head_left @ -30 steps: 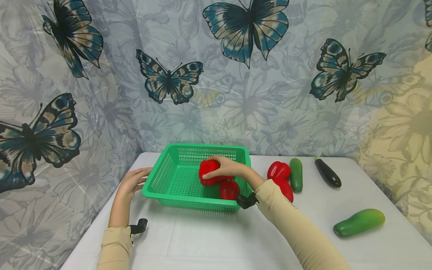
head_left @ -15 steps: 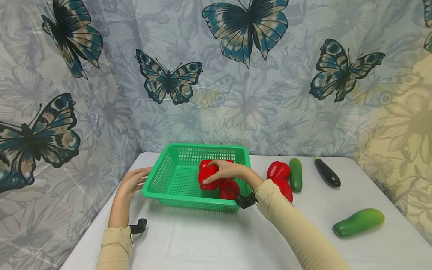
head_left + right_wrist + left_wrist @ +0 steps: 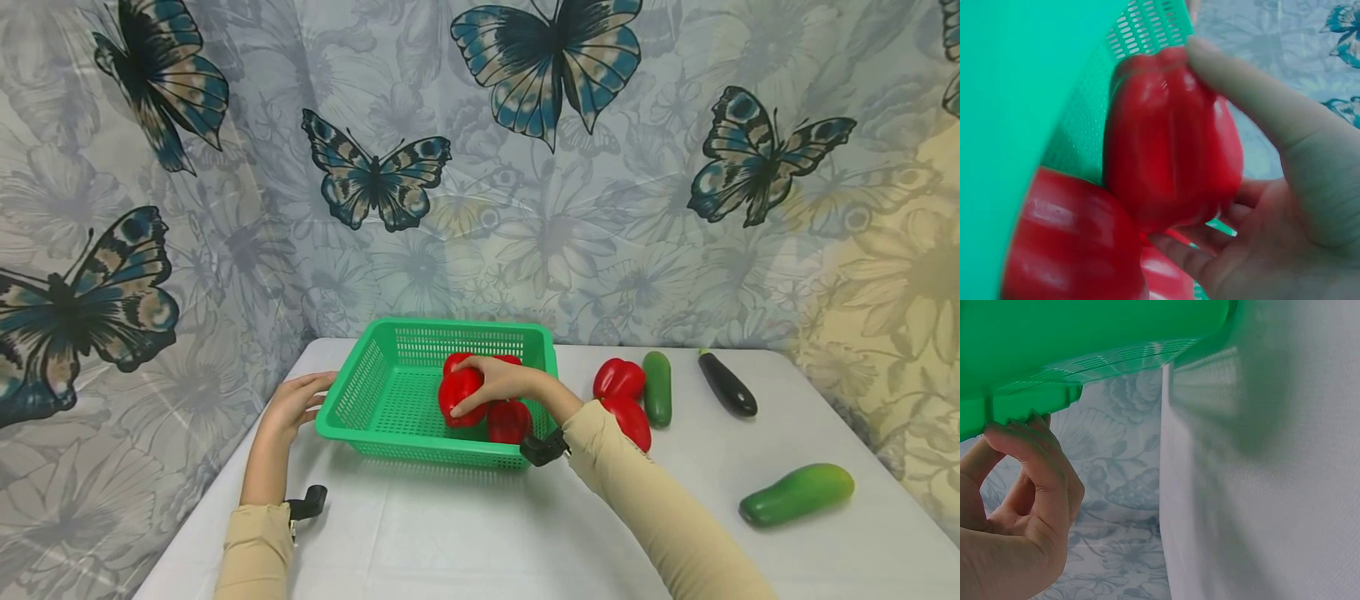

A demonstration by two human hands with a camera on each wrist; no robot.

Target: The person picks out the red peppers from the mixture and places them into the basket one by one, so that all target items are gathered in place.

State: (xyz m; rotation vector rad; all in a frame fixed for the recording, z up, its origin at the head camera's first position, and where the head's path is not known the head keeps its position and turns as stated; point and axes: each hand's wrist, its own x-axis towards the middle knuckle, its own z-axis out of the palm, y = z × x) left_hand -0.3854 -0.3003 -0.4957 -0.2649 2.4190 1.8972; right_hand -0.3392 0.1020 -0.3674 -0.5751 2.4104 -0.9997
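Note:
My right hand (image 3: 498,379) grips a red bell pepper (image 3: 461,398) inside the green plastic basket (image 3: 435,448), thumb on one side and fingers round the other. In the right wrist view, the held bell pepper (image 3: 1172,144) leans against another red bell pepper (image 3: 1072,244). More red bell peppers lie in the basket's right half, one of them a bell pepper (image 3: 510,422) near the front wall; the hand partly hides those behind. My left hand (image 3: 294,404) holds the basket's left rim, its bent fingers (image 3: 1035,456) right at the rim's edge.
Right of the basket lie two red bell peppers, a rear bell pepper (image 3: 619,379) and a front bell pepper (image 3: 628,422). A cucumber (image 3: 657,389), an eggplant (image 3: 727,385) and a green, yellow-tipped vegetable (image 3: 798,496) lie farther right on the white table (image 3: 420,533). A butterfly-patterned cloth (image 3: 555,250) hangs behind.
My right hand has shifted the held bell pepper slightly toward the front of the basket, bringing other bell peppers behind it into view. The left hand has stayed at the rim.

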